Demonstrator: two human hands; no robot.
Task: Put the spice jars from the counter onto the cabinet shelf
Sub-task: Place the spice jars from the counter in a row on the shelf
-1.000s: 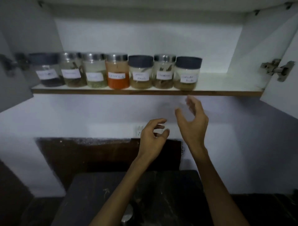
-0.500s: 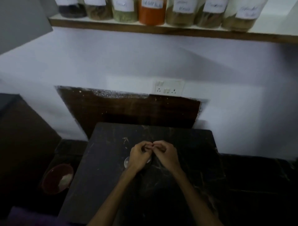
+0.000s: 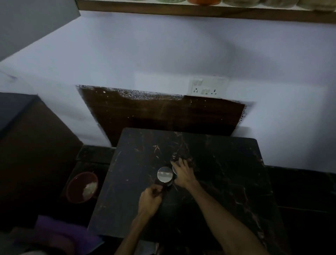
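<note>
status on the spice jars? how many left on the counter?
Done: a row of jars already sits on the cabinet shelf, only their bottoms in view. In hand: the left hand grips a silver-lidded jar; the right hand covers a second jar beside it. Left: those two go up; no others visible on the dark counter.

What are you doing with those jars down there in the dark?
A person is picking up two spice jars from the dark marble counter. The left hand grips the silver-lidded jar, and the right hand curls round a second jar beside it. The cabinet shelf above already carries a row of jars.
</note>
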